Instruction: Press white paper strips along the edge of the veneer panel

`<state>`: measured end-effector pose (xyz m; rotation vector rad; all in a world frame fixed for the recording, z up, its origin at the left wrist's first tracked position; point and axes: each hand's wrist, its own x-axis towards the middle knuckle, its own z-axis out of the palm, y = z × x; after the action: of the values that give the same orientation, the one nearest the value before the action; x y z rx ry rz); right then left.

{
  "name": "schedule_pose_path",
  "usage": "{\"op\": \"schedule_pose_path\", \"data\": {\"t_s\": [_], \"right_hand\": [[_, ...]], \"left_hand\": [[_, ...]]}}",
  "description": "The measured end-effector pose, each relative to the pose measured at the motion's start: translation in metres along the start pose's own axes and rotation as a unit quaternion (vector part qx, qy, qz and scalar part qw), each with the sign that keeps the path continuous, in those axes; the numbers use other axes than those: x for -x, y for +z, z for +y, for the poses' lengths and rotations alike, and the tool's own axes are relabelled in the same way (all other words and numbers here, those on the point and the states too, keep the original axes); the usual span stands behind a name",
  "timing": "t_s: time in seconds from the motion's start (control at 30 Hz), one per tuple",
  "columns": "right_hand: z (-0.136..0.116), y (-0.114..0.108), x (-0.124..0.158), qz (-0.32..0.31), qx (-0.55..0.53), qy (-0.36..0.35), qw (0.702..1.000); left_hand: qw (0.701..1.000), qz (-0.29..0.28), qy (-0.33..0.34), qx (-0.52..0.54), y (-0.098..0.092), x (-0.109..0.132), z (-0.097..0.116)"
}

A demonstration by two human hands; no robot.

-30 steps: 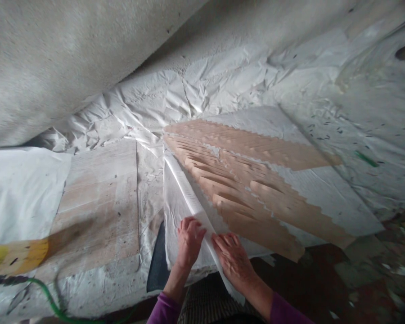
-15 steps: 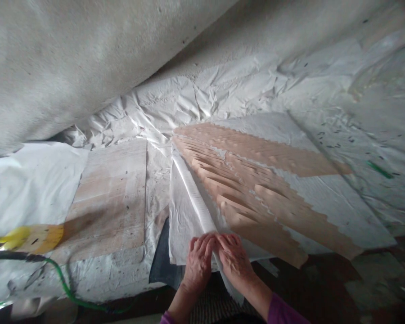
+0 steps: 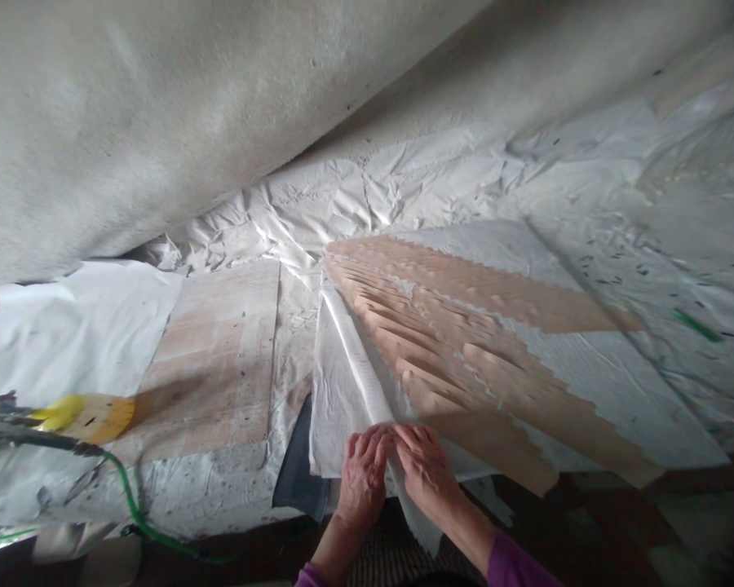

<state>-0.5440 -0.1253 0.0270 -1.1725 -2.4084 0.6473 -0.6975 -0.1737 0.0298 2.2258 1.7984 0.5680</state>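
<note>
My left hand (image 3: 365,469) and my right hand (image 3: 424,466) are side by side at the near edge of the work surface. Their fingers are closed on the folded, ridged edge of a white sheet (image 3: 353,346), cloth or plastic, I cannot tell which. The sheet's loose end hangs down between my wrists. Just right of the fold, thin overlapping tan pieces (image 3: 437,403), like leather or paper, fan out in rows with jagged edges on a white covered board (image 3: 612,367). Several pieces have lifted, curling edges.
A tan-stained board (image 3: 220,367) lies to the left. Beside it are a yellow tool part (image 3: 64,413) and a green hose (image 3: 128,497). A dark flap (image 3: 299,469) sticks out near my left hand. A large pale sheet (image 3: 220,90) hangs overhead. Dark scraps and a green stick (image 3: 697,326) lie right.
The view has shifted slightly, so the surface appears a little lower and further right. My hands keep their hold on the fold in nearly the same position.
</note>
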Motion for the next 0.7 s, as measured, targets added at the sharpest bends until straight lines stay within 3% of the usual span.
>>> {"op": "schedule_pose_path", "data": {"t_s": [0.13,0.33,0.7], "right_hand": [[0.005,0.0,-0.008,0.002,-0.027,0.031,0.999],[0.023,0.005,-0.045,-0.004,-0.077,0.085,0.993],[0.035,0.004,-0.085,-0.089,-0.043,0.097,0.99]], "left_hand": [[1.0,0.004,-0.008,0.017,0.0,-0.001,-0.001],[1.0,-0.003,-0.005,0.006,0.002,0.001,-0.003],[1.0,0.024,-0.01,-0.007,0.001,0.001,0.001]]}}
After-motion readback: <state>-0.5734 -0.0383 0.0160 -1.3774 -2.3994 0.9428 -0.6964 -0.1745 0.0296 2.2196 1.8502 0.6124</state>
